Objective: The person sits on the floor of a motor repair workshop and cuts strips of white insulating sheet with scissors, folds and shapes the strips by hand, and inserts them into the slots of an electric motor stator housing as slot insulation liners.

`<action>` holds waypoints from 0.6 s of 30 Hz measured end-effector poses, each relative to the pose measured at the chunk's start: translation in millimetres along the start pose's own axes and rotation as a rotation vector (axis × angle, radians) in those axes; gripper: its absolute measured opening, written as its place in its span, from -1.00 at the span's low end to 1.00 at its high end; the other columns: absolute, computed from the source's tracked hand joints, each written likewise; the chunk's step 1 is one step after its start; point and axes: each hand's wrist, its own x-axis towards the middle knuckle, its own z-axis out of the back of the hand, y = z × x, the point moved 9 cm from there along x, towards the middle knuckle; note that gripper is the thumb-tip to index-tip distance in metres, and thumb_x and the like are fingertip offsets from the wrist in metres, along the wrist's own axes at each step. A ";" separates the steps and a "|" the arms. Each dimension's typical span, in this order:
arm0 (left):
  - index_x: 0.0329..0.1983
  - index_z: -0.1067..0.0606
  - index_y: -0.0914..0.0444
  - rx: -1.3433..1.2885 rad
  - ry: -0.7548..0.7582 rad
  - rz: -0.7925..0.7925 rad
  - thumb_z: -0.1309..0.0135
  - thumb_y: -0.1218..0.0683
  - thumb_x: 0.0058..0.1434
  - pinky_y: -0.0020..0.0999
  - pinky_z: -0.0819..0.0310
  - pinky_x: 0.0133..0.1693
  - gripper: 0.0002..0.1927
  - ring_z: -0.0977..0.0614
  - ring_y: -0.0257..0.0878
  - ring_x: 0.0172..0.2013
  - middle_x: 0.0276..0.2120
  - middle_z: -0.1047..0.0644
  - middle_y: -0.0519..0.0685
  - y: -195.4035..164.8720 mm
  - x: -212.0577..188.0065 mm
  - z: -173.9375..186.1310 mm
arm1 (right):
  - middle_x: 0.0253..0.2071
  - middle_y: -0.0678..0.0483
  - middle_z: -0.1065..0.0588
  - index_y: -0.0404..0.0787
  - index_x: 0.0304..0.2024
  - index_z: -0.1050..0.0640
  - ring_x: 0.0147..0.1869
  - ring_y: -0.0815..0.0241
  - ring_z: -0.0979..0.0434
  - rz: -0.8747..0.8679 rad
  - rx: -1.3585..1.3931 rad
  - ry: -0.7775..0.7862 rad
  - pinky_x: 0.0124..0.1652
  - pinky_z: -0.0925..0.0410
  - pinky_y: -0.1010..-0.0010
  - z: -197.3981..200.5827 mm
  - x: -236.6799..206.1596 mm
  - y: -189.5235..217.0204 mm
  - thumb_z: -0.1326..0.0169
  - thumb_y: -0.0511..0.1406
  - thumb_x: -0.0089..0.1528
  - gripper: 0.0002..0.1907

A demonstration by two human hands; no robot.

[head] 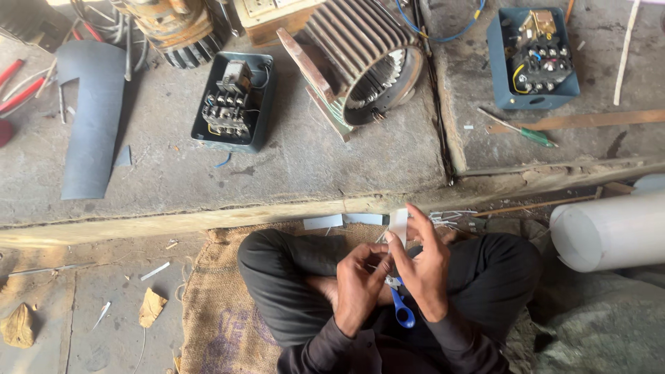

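On the grey concrete ledge point(291, 166): 1 ribbed metal motor housing point(364, 59) lying on its side, 2 open blue boxes with electrical switchgear point(234, 102) point(533, 57), 1 green-handled screwdriver point(519, 129), 1 curved grey sheet point(90, 114). Lower down, brown burlap sacking point(211, 312), 1 white plastic roll point(609, 232) at the right, dry leaves point(151, 307) on the floor.

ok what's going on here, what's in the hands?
A person sits cross-legged on a burlap mat. The right hand pinches a small white strip of sheet material, upright. The left hand meets it at the strip's lower end. Blue-handled scissors sit between the hands; which hand grips them is unclear. Ahead on the concrete ledge lie a finned motor stator, two open starter boxes and a green-handled screwdriver.
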 end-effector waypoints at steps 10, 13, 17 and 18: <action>0.14 -0.57 0.36 -0.261 0.238 -0.051 -0.29 0.20 0.23 -0.42 -0.59 -0.27 -0.60 -0.67 -0.33 -0.24 -0.16 -0.55 -0.01 -22.9 26.6 24.3 | 0.08 -0.15 -0.58 -0.30 0.27 -0.46 0.11 0.04 -0.65 0.234 -0.069 0.337 0.01 -0.47 0.30 -11.4 -7.0 20.7 -0.07 -0.38 0.27 -0.51; 0.05 -0.58 0.38 -0.358 0.253 -0.025 -0.29 0.22 0.20 -0.41 -0.61 -0.24 -0.65 -0.67 -0.35 -0.22 -0.09 -0.59 -0.04 -12.3 31.9 22.8 | 0.08 -0.10 -0.61 -0.27 0.26 -0.49 0.07 0.06 -0.67 0.247 -0.073 0.336 0.01 -0.47 0.29 -8.7 -6.3 18.6 -0.09 -0.38 0.26 -0.52; -0.02 -0.56 0.32 -0.471 0.305 0.004 -0.30 0.22 0.25 -0.43 -0.57 -0.13 -0.74 -0.65 -0.34 -0.21 -0.19 -0.60 0.02 -0.5 35.1 16.3 | 0.00 -0.02 -0.64 -0.22 0.14 -0.56 0.01 0.11 -0.67 0.268 -0.090 0.347 -0.07 -0.49 0.34 -12.7 0.6 15.6 -0.22 -0.36 0.21 -0.58; -0.05 -0.55 0.31 -0.461 0.315 -0.036 -0.30 0.22 0.26 -0.44 -0.56 -0.11 -0.77 -0.64 -0.35 -0.19 -0.18 -0.59 -0.01 -2.2 36.1 18.2 | 0.00 0.00 -0.65 -0.21 0.12 -0.58 0.01 0.12 -0.67 0.294 -0.078 0.374 -0.07 -0.50 0.35 -14.4 2.7 17.2 -0.23 -0.37 0.21 -0.60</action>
